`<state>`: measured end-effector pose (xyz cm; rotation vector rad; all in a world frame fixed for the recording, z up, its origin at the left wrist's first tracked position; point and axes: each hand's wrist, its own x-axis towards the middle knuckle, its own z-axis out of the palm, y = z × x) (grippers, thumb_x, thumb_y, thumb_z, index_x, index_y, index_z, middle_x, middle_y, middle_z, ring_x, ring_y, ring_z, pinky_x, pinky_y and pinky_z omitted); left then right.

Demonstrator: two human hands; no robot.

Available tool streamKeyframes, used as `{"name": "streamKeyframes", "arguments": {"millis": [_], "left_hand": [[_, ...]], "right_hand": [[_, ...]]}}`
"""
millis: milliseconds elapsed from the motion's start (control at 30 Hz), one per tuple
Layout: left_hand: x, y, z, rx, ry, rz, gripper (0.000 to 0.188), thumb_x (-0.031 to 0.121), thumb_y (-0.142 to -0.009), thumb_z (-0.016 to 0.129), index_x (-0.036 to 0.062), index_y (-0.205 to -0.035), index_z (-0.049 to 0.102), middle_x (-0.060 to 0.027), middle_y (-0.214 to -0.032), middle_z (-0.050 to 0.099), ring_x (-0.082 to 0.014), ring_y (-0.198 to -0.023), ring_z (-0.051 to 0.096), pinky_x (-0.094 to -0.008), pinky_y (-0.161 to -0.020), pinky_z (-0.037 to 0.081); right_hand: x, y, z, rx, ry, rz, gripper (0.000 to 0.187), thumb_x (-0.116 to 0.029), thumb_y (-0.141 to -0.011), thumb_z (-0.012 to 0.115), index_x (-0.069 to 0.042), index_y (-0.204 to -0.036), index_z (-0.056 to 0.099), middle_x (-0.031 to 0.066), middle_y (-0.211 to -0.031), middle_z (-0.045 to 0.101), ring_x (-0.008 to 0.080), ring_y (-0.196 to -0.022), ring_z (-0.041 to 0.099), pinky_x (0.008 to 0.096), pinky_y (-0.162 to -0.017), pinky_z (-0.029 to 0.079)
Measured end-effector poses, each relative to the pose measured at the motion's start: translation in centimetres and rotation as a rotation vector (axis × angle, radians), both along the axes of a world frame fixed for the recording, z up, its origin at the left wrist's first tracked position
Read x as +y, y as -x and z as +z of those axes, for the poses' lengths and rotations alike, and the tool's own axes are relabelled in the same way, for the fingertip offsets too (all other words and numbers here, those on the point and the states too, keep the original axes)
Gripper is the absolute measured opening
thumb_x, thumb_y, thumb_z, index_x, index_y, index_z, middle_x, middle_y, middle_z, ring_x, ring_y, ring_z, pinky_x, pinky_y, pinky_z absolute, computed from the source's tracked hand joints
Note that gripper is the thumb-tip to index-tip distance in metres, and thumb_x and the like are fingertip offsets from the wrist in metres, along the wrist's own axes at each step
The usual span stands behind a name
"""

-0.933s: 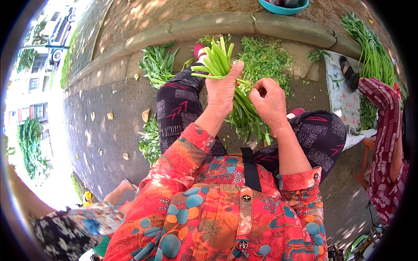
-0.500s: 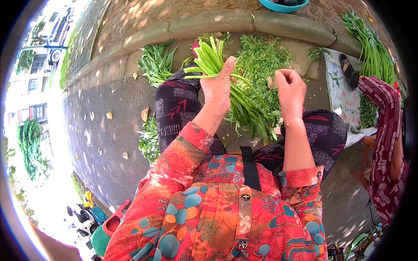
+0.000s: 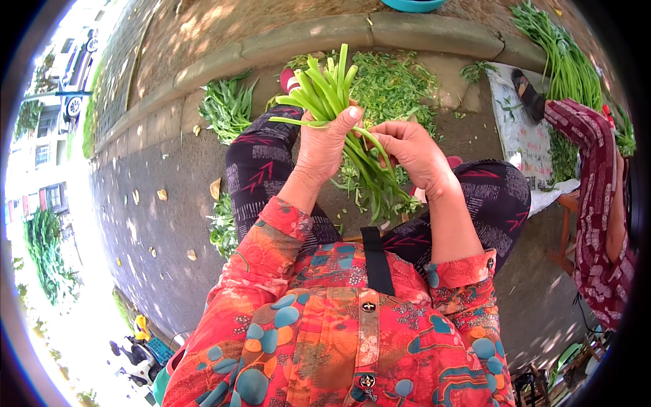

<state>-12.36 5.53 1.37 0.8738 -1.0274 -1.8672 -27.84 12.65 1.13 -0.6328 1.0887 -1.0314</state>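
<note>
My left hand (image 3: 321, 150) is closed around a bunch of long-stalked leafy greens (image 3: 329, 88) that look like water spinach. The pale cut stalk ends fan out above the thumb, and the leaves hang down toward the ground between my knees. One stalk sticks out sideways to the left of the fist. Beside it, my right hand (image 3: 415, 154) has thumb and forefinger pinched at a thin stem (image 3: 369, 139) that curves out from the bunch. Its fingertips partly hide the stem. A carpet of loose leaves and trimmings (image 3: 393, 85) lies on the ground beyond the hands.
Leafy piles (image 3: 227, 108) lie left of my knee. A stone curb (image 3: 434, 34) crosses ahead, with a turquoise basin (image 3: 413, 5) behind it. To the right, a person's patterned trouser leg (image 3: 586, 136) is near a white sheet (image 3: 519, 129) and long-stalked greens (image 3: 566, 61).
My right hand has moved left and down from beside the bunch to pinch a stem. My left hand still grips the bunch, and the whole view has shifted slightly.
</note>
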Motion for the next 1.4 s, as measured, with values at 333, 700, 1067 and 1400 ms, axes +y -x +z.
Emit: {"name": "streamKeyframes", "arguments": {"millis": [333, 700, 1067, 1400], "left_hand": [[-0.3, -0.5, -0.4, 0.027, 0.083, -0.092, 0.044, 0.027, -0.079, 0.075, 0.0037, -0.106, 0.050, -0.0009, -0.074, 0.051, -0.0130, -0.069, 0.048, -0.0267, -0.061, 0.041], [-0.2, -0.9, -0.7, 0.034, 0.020, -0.072, 0.037, 0.020, -0.077, 0.077, 0.0017, -0.103, 0.058, -0.0016, -0.089, 0.060, -0.0108, -0.079, 0.057, -0.0259, -0.072, 0.048], [-0.2, -0.9, 0.3, -0.071, -0.016, -0.157, 0.045, 0.027, -0.074, 0.079, 0.0040, -0.105, 0.055, -0.0004, -0.087, 0.056, -0.0121, -0.079, 0.054, -0.0276, -0.071, 0.047], [-1.2, -1.2, 0.9, -0.238, 0.142, -0.164, 0.044, 0.027, -0.073, 0.074, 0.0039, -0.107, 0.057, -0.0035, -0.095, 0.061, -0.0160, -0.086, 0.059, -0.0316, -0.075, 0.048]], "right_hand": [[0.3, -0.2, 0.7, -0.127, 0.082, 0.064, 0.016, -0.011, -0.083, 0.067, -0.001, -0.094, 0.064, -0.0012, -0.073, 0.060, 0.0034, -0.054, 0.051, 0.0170, -0.047, 0.037], [0.6, -1.2, 0.0, -0.517, -0.014, -0.005, 0.022, -0.013, -0.086, 0.065, 0.001, -0.103, 0.065, 0.0004, -0.075, 0.059, 0.0019, -0.051, 0.045, 0.0160, -0.045, 0.036], [0.4, -0.7, 1.5, 0.350, 0.375, -0.095, 0.012, -0.008, -0.082, 0.065, 0.001, -0.091, 0.068, 0.0034, -0.077, 0.065, 0.0090, -0.070, 0.060, 0.0237, -0.065, 0.048], [-0.6, -0.3, 1.4, 0.772, 0.843, -0.204, 0.015, -0.014, -0.078, 0.062, -0.008, -0.089, 0.069, 0.0144, -0.081, 0.065, 0.0320, -0.077, 0.062, 0.0398, -0.069, 0.049]]}}
